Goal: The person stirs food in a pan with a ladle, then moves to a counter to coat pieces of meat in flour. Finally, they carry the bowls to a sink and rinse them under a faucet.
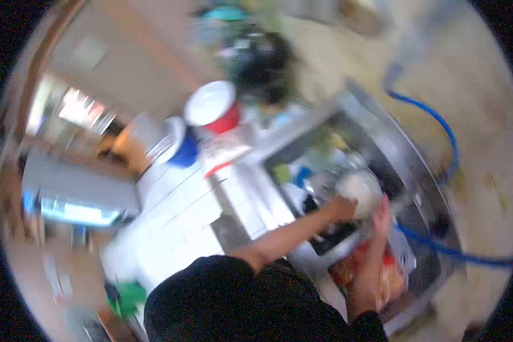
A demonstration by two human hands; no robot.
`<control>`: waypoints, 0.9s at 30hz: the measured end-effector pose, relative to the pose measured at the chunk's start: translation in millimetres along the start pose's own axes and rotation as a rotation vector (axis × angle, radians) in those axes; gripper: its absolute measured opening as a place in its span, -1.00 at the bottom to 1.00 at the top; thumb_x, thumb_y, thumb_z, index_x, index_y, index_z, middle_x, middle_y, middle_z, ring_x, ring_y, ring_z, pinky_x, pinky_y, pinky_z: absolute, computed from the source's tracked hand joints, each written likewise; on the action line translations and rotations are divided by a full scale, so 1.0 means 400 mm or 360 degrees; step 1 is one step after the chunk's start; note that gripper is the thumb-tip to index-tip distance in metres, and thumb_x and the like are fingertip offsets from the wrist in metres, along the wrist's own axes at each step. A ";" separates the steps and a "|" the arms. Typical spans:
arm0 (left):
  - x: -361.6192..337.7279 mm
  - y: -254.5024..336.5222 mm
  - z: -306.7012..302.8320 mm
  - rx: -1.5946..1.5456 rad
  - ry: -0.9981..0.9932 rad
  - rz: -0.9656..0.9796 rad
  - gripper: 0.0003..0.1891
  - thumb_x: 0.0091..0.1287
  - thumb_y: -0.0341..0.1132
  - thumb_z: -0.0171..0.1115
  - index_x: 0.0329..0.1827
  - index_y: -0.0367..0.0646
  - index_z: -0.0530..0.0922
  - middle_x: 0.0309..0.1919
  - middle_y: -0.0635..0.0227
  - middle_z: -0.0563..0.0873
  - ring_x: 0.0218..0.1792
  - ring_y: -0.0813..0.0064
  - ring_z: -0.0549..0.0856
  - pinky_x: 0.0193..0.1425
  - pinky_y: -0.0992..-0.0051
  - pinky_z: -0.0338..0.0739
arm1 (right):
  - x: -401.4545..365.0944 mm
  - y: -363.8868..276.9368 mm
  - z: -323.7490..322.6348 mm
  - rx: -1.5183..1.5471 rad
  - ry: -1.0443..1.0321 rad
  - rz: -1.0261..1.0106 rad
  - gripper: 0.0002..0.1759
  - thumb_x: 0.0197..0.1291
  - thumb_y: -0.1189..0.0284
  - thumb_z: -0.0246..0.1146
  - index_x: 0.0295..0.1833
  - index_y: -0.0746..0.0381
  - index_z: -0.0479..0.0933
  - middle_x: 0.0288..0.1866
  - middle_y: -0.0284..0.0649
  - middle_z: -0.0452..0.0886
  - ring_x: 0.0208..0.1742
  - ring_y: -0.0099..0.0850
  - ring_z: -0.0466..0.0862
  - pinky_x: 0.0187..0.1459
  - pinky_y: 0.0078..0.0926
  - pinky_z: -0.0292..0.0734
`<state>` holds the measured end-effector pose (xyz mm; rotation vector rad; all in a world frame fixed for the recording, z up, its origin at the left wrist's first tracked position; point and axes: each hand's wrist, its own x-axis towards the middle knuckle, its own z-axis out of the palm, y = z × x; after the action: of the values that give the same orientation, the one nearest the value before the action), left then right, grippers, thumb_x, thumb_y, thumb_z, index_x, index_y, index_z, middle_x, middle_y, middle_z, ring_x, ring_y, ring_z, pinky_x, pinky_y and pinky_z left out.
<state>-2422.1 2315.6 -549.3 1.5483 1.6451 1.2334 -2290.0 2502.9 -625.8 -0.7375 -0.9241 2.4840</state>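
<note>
A round white dish (pixel 360 192), likely a bowl or plate, is held over the metal sink (pixel 402 134). My left hand (pixel 342 209) is closed at its near left edge. My right hand (pixel 382 215) is against its right side, with the fingers around the edge as far as the blur shows. Several blurred dishes and a small blue thing (pixel 303 176) lie in the basin just beyond my left hand. Below my right forearm, red and orange items (pixel 359 262) sit in the other basin, partly hidden by the arm.
A blue hose (pixel 439 119) curves along the sink's right side, and another blue length (pixel 467 255) crosses its edge. White tiled counter (pixel 179 208) extends left, bearing a red bucket with a white lid (pixel 212 105) and a blue tub (pixel 182 148). Dark blurred items (pixel 265 62) stand beyond.
</note>
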 end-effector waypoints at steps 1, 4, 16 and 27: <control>-0.032 0.056 0.025 0.1307 -0.0006 -0.0517 -0.52 0.34 0.10 0.07 0.12 -0.06 0.53 -0.14 0.17 0.69 -0.11 0.24 0.66 -0.04 0.17 0.54 | -0.008 0.001 0.029 -0.0205 -0.0043 0.0097 -0.42 0.38 0.43 -0.01 0.47 0.21 0.06 0.38 -0.25 0.22 0.21 -0.46 0.40 0.11 -0.61 0.40; -0.134 0.178 -0.014 0.0902 -0.0205 -0.0976 -0.55 0.28 0.04 0.13 0.09 -0.05 0.56 -0.06 0.10 0.68 0.01 0.16 0.62 0.10 0.14 0.47 | -0.035 0.000 0.088 -0.0053 -0.0530 0.0453 -0.58 0.36 0.10 -0.02 0.14 0.17 0.24 -0.04 -0.27 0.27 -0.18 -0.50 0.39 -0.28 -0.62 0.34; -0.506 0.261 -0.090 -0.0516 0.0505 -0.0798 -0.65 0.09 -0.21 0.32 -0.03 0.00 0.64 -0.09 0.34 0.70 -0.12 0.21 0.66 -0.07 0.16 0.51 | -0.131 -0.064 0.629 -0.2074 -0.1201 0.0030 -0.40 0.22 0.19 0.16 0.37 0.08 0.33 0.42 -0.17 0.30 0.42 -0.14 0.24 0.44 -0.10 -0.03; -0.997 0.236 -0.254 0.0950 0.0260 -0.1176 -0.54 -0.08 0.01 0.42 -0.10 0.05 0.67 -0.04 0.18 0.65 0.16 0.14 0.49 0.26 -0.11 0.26 | -0.431 0.526 1.106 -0.1918 -0.2394 -0.0810 -0.60 0.24 0.52 -0.02 0.16 0.45 0.42 0.16 0.07 0.45 0.15 -0.15 0.43 0.24 -0.26 0.28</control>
<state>-2397.9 1897.1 -497.6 0.9457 2.5272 0.4965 -2452.8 2051.7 -426.8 1.2652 -2.6174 1.4210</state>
